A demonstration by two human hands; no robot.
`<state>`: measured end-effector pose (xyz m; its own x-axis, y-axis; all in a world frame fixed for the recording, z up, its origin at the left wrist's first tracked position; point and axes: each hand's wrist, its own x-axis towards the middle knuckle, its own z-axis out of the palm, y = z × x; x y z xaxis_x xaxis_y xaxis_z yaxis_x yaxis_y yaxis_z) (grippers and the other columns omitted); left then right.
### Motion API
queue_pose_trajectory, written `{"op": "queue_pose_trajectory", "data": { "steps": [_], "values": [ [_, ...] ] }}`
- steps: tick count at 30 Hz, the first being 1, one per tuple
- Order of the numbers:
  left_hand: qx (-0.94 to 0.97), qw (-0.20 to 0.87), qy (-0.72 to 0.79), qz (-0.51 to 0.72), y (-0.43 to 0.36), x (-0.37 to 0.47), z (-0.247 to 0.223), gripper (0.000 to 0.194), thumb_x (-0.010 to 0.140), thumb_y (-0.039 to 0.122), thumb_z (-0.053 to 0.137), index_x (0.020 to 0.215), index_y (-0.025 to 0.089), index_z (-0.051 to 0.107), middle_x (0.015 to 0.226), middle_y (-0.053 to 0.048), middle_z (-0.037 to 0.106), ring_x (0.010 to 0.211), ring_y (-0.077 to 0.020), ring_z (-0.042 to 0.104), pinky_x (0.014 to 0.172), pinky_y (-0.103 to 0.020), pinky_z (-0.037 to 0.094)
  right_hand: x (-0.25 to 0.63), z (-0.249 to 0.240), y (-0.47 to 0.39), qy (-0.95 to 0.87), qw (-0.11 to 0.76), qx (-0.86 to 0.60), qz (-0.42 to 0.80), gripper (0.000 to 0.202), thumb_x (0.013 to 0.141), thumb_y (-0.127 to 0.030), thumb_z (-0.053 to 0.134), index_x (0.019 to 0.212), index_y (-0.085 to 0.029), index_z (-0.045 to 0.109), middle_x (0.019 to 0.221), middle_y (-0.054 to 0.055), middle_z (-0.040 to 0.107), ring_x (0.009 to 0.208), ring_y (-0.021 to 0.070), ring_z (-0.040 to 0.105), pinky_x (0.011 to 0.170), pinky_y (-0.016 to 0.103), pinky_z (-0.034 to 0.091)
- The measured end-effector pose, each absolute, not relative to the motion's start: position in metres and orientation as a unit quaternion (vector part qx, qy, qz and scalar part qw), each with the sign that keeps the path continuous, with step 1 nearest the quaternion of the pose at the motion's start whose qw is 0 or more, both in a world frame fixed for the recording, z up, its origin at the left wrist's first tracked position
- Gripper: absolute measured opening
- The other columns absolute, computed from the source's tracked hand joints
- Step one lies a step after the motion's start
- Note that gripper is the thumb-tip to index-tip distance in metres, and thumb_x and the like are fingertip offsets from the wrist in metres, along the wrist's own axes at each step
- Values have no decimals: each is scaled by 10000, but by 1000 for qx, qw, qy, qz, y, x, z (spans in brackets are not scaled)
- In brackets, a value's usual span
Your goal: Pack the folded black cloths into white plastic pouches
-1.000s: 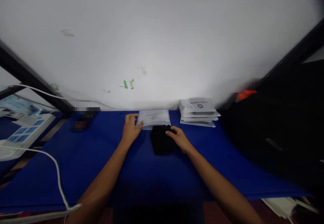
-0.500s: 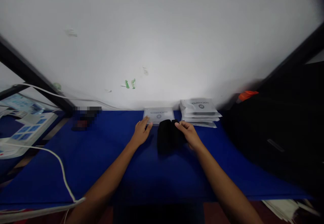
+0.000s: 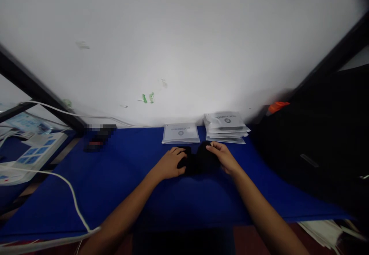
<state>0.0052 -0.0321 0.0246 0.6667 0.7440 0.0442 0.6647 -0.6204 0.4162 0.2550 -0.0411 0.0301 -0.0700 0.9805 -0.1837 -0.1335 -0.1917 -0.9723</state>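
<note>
A folded black cloth item (image 3: 198,164) is held low over the blue table (image 3: 115,186); its exact kind does not show. My left hand (image 3: 170,164) grips its left end, with the fingers curled over it. At the other end, my right hand (image 3: 226,158) pinches the cloth between thumb and fingers. Just beyond both hands, a flat frosted plastic pouch with printed lettering (image 3: 181,133) lies against the wall. Right of it is a stack of similar pouches (image 3: 226,121).
A large black bag or cloth heap (image 3: 317,139) fills the right side, with an orange piece (image 3: 278,107) behind it. A white power strip (image 3: 34,153) and white cable (image 3: 70,186) are at left. A dark, blurred-out object (image 3: 99,138) lies near the wall.
My left hand has moved off the single pouch, back toward me, and taken hold of the black cloth's left end. The cloth has been lowered and spread sideways; my right hand still holds it.
</note>
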Motion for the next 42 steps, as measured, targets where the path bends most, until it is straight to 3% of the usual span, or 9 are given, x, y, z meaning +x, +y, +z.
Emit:
{"op": "queue_pose_trajectory", "data": {
  "steps": [7,10,13,16,24,32,35,38,42],
  "values": [
    [767,182,597,147,-48,-70,26,381,726,45,484,1057,218,560,1051,-71,647,949,-250,642,822,-373,500,307,0,-63,-563,359,-595,448,390,798,-567,617,693,-213,490,623,-26,519,574,148,496,552,271,406],
    [708,98,667,210,-55,-85,25,375,764,69,480,1110,198,543,1097,-99,624,933,-259,644,846,-404,506,313,0,-73,-658,269,-630,312,402,799,-525,610,1022,-191,584,987,83,639,849,248,622,747,372,503],
    [745,39,607,274,-63,-70,30,292,844,171,509,1128,195,570,1136,-115,611,1062,-281,600,963,-432,469,314,6,-79,-738,204,-618,177,740,780,-445,654,1422,-208,375,1441,167,413,1262,329,483,981,458,449],
    [845,105,476,220,-70,-46,30,329,899,311,558,1220,240,577,1309,-96,565,1233,-281,511,1063,-436,408,315,10,-79,-807,155,-549,153,782,786,-276,600,1499,-251,280,1580,128,245,1438,314,269,1116,508,305],
    [871,164,448,114,-73,-34,27,149,927,264,532,1035,242,632,1165,-63,630,1061,-246,585,936,-402,445,309,18,-74,-840,130,-513,120,359,821,-136,508,1158,-194,617,1153,119,622,1060,274,560,934,428,442],
    [804,270,504,164,-56,-43,37,150,939,332,447,834,233,489,749,15,603,701,-181,596,646,-282,424,302,37,-74,-829,111,-495,236,119,809,-129,502,788,-225,568,797,11,622,718,175,571,674,291,432],
    [787,275,528,162,-39,-41,31,136,932,322,443,835,235,483,730,26,614,677,-169,621,619,-261,409,295,44,-67,-824,138,-499,231,81,840,-214,545,903,-218,597,889,35,654,809,198,603,729,311,453],
    [788,261,539,142,-27,-38,27,109,911,308,473,837,237,511,715,29,622,653,-166,629,602,-252,395,288,46,-64,-835,129,-487,223,500,750,-314,708,1217,-207,563,1187,109,629,1080,277,582,894,379,459],
    [787,230,559,120,-21,-36,22,86,906,293,487,866,238,541,730,5,644,681,-195,639,598,-262,371,286,39,-64,-839,99,-493,209,556,744,-199,661,1288,-211,543,1187,112,646,1099,283,591,926,389,453]
  ]
}}
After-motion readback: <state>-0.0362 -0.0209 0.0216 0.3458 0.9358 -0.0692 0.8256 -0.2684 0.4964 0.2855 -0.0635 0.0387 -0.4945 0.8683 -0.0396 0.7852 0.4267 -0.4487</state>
